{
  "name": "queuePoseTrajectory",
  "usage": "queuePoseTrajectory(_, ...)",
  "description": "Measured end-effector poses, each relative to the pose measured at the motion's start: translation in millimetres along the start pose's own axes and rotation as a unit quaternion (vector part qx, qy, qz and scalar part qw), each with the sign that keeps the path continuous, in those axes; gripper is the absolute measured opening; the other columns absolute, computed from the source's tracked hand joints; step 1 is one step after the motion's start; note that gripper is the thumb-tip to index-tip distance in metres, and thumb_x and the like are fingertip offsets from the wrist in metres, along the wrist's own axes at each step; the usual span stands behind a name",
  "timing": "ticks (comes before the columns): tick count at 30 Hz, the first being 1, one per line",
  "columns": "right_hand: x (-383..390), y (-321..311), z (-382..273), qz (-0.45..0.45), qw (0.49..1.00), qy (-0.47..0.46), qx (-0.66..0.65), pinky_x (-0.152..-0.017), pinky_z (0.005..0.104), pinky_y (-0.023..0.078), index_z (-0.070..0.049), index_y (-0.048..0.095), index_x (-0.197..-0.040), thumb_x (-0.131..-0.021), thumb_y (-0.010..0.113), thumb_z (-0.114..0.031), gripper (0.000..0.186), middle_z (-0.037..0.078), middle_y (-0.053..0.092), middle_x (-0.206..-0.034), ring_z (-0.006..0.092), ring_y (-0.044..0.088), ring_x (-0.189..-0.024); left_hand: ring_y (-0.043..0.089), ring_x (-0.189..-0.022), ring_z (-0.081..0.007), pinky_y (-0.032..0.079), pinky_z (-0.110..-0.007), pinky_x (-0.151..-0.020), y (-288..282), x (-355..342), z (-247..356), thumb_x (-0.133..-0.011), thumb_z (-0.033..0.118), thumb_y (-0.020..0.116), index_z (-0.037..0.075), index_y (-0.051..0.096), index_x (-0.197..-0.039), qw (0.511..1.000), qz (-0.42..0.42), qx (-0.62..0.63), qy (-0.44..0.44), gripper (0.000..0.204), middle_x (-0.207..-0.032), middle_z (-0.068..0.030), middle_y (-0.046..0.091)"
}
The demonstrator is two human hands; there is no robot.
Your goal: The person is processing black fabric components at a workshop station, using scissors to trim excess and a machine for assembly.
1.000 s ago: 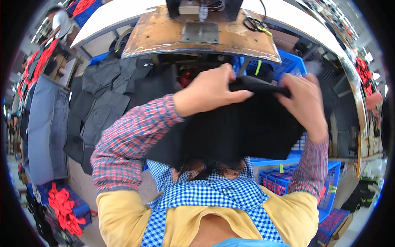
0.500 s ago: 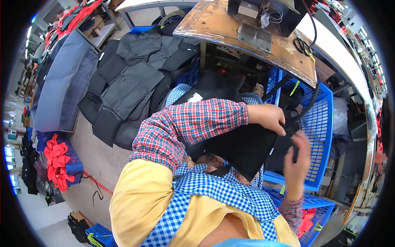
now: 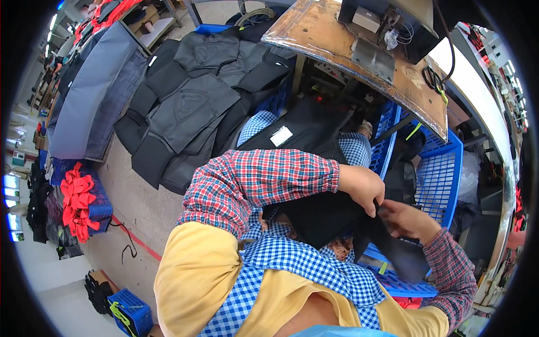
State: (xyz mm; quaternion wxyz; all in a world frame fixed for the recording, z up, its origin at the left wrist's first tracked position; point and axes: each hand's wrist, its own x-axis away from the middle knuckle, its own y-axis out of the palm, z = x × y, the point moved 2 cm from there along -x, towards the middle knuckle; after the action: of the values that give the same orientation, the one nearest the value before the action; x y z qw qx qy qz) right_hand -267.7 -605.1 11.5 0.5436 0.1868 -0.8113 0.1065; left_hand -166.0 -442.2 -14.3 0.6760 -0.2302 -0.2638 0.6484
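A black garment piece (image 3: 320, 216) lies across my lap over a blue-and-white checked apron (image 3: 314, 264). It has a mesh-like area and a white label (image 3: 281, 136) near its far end. My left hand (image 3: 364, 188) is closed, thumb and fingers pinching the garment's right edge. Just right of it, my right hand (image 3: 409, 221) has its fingers bent together at the same edge, the fingertips partly hidden by dark cloth. From between the hands a black strip of fabric (image 3: 401, 253) hangs down to the right, blurred by motion.
Black garments (image 3: 193, 106) are piled at the left. A wooden table (image 3: 314, 28) with a machine (image 3: 387, 28) stands ahead, scissors (image 3: 433, 80) at its edge. Blue plastic crates (image 3: 443, 174) stand at my right; red cloth (image 3: 77, 194) fills another at far left.
My right hand has come in from the lower right, where it was open and blurred, to meet my left hand at the garment's edge. A black strip now swings down below them. The view has shifted slightly.
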Motion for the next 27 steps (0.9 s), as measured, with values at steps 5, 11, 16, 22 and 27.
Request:
queuePoseTrajectory(5,-40,9,16,0.056,0.936,-0.297,0.182,-0.095,0.0276,0.041,-0.005,0.037,-0.140,-0.081,0.049,-0.004,0.060,0.009,0.057,-0.121,0.0193,0.055,-0.105,0.066,-0.078,-0.0307,0.049,-0.041,-0.068,-5,10,-5,-0.080,0.040,0.068,0.006,0.072,-0.090,1.000,0.005,0.004,0.003,0.035,-0.081,-0.0132,0.069)
queuePoseTrajectory(11,-42,-29,-26,0.104,0.868,-0.441,0.204,-0.073,0.0305,0.044,0.000,0.054,-0.090,-0.077,0.045,-0.012,0.019,0.010,0.057,-0.079,0.0170,0.055,-0.078,0.064,-0.074,-0.0350,0.047,-0.044,-0.064,-53,36,-23,-0.083,0.055,0.063,0.000,0.069,-0.083,0.994,0.046,-0.044,-0.093,0.055,-0.075,-0.0214,0.063)
queuePoseTrajectory(16,-13,-43,-94,0.274,0.737,-0.536,0.306,-0.083,0.0349,0.044,0.002,0.053,-0.100,-0.090,0.053,-0.025,0.028,0.016,0.058,-0.092,0.0274,0.057,-0.090,0.060,-0.069,-0.0318,0.048,-0.039,-0.065,-124,62,-20,-0.078,0.061,0.065,-0.004,0.066,-0.084,0.978,0.106,-0.105,-0.148,0.066,-0.071,-0.0198,0.060)
queuePoseTrajectory(22,2,-50,-142,0.327,0.699,-0.494,0.401,-0.081,0.0367,0.047,0.003,0.056,-0.106,-0.078,0.072,-0.047,0.060,0.020,0.061,-0.096,0.0317,0.060,-0.094,0.061,-0.069,-0.0244,0.048,-0.033,-0.065,-179,71,-22,-0.070,0.060,0.074,-0.005,0.066,-0.090,0.963,0.114,-0.174,-0.171,0.069,-0.074,-0.0139,0.062)
queuePoseTrajectory(27,-4,-75,-181,0.357,0.710,-0.421,0.437,-0.084,0.0391,0.047,0.005,0.059,-0.108,-0.073,0.075,-0.052,0.068,0.024,0.064,-0.099,0.0356,0.062,-0.095,0.067,-0.071,-0.0229,0.053,-0.028,-0.069,-214,57,-47,-0.068,0.057,0.078,0.002,0.071,-0.093,0.958,0.101,-0.128,-0.237,0.061,-0.080,-0.0099,0.068)
